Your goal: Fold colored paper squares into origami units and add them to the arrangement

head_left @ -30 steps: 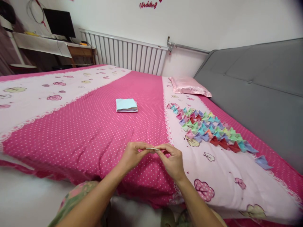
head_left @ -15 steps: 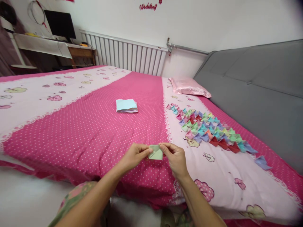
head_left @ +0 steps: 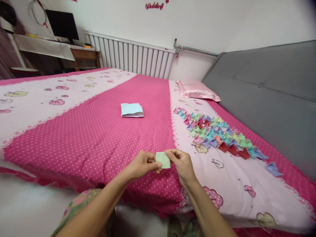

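Note:
A small light-green square of folded paper [head_left: 163,160] is held up between my two hands, just above the near edge of the bed. My left hand [head_left: 144,163] pinches its lower left corner between thumb and fingers. At the upper right corner, the thumb and forefinger of my right hand [head_left: 181,163] grip the paper. The fingertips behind the square are hidden. Farther off on the bed lies a stack of paper squares [head_left: 131,110] with a pale blue sheet on top. To the right, many folded paper boats [head_left: 217,135] in mixed colours stand in rows.
A pink dotted bedspread [head_left: 93,138] covers the bed. A pink pillow [head_left: 198,91] lies at the far right against the grey headboard [head_left: 266,79]. Behind the bed is a white radiator [head_left: 133,54]. A desk with a monitor [head_left: 62,25] stands at the far left.
My left thumb has slid down from the paper's left side to its lower left corner. The green square has tilted slightly and shows a plainer face. My right hand has hardly moved.

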